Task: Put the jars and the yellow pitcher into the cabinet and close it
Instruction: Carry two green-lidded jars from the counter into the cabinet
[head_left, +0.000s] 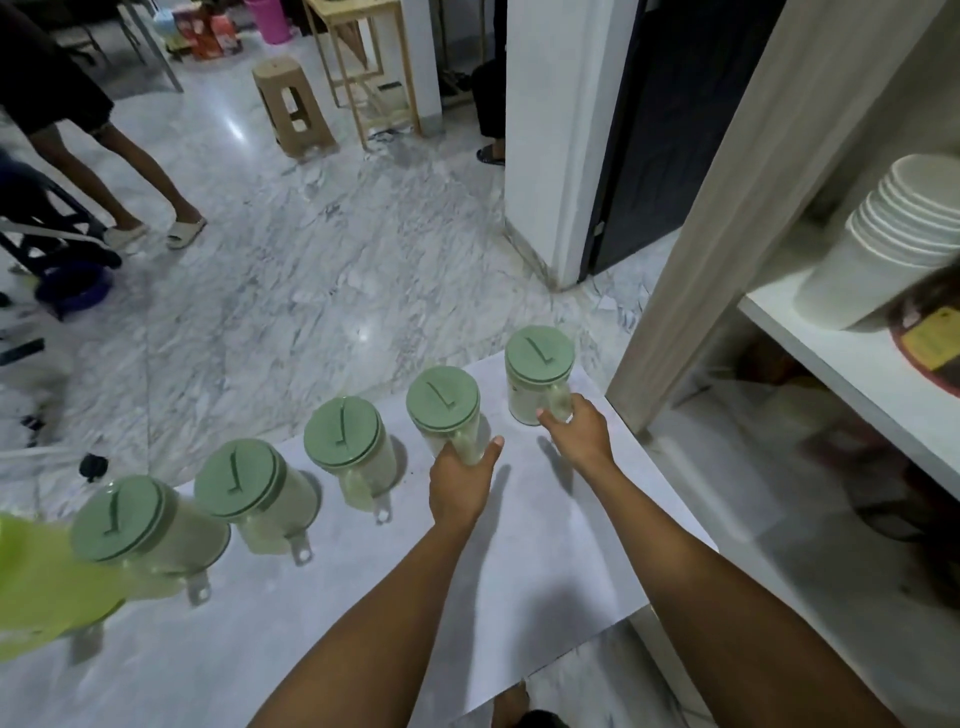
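Five clear jars with green lids stand in a slanting row on the white bench (519, 571); the cabinet (810, 332) serves as landmark. The first jar (537, 376), nearest the cabinet, holds a pale filling. The right hand (576, 434) is wrapped around its handle on the side facing the viewer, fingers curled closed on it. The second jar (447, 410), next away from the cabinet, is gripped at its handle by the left hand (462, 480), thumb showing on the cabinet side. The third jar (350, 447), fourth jar (254, 491) and fifth jar (140, 525) follow, each farther from the cabinet, untouched, each with a pale filling and a small tab projecting toward the viewer. The yellow pitcher (41, 582) lies farthest from the cabinet, cut off by the frame edge; its contents cannot be told.

The cabinet is open. Its upper shelf (852, 364) carries a stack of white bowls (883, 249) and a dark labelled container (930, 332), partly out of frame. The space beneath that shelf is dim, with indistinct items toward the back. The bench's corner sits just beside the cabinet's upright side panel. Beyond the bench's far edge lies marble floor (311, 270), with a tan stool (293, 106) well away.
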